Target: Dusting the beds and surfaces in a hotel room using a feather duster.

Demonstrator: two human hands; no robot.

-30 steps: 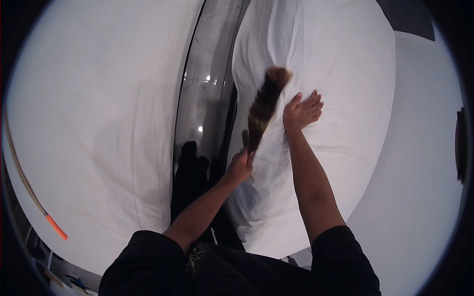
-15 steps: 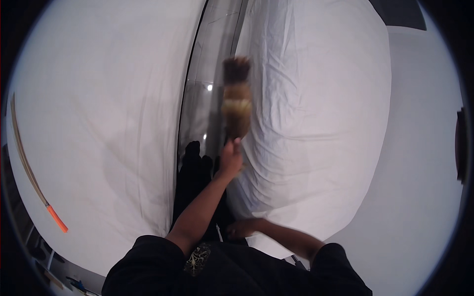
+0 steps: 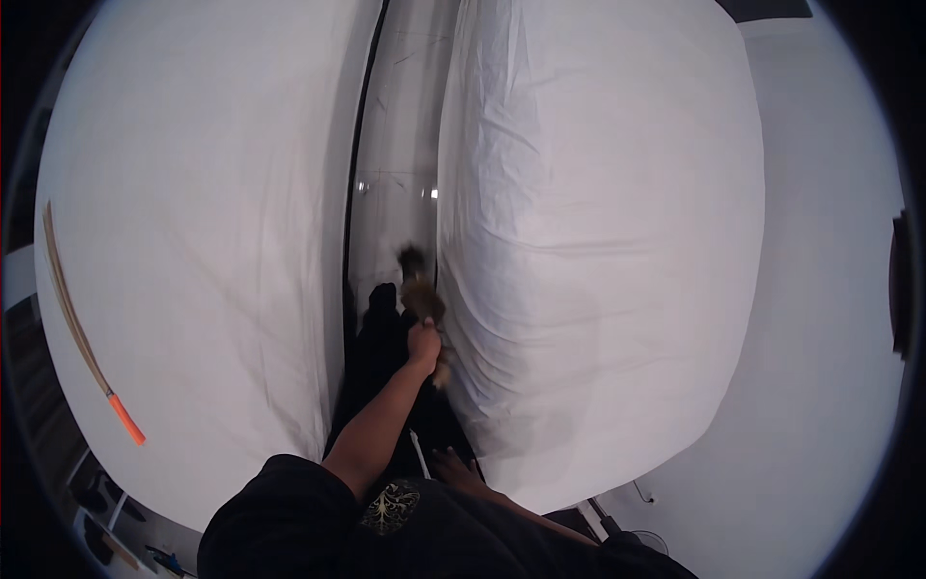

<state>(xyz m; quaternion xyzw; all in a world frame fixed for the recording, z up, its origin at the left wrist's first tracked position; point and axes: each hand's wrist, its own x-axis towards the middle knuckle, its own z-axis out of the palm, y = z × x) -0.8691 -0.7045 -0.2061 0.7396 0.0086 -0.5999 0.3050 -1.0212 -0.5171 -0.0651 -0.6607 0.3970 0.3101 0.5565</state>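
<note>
My left hand [image 3: 424, 345] is closed round a brown object with a dark tip [image 3: 422, 299], which is smeared by motion so that its kind does not show. It hangs over the gap between two white-covered beds, close to the edge of the right-hand bed [image 3: 617, 251]. A paler tan part of it sticks out below my fist. Low against my dark-clothed leg rests my right hand [image 3: 457, 469], its fingers spread and nothing in them.
On the left-hand bed [image 3: 212, 222] lies a long thin bundle of tan sticks [image 3: 77, 318] with an orange handle. Shiny tiled floor [image 3: 400, 116] shows between the beds. A pale wall [image 3: 820, 289] stands at the right. The right bed's sheet is wrinkled along its near side.
My left hand has come down and nearer to me with the brown object, lowering it into the gap. My right hand has drawn in to my leg and its fingers have spread.
</note>
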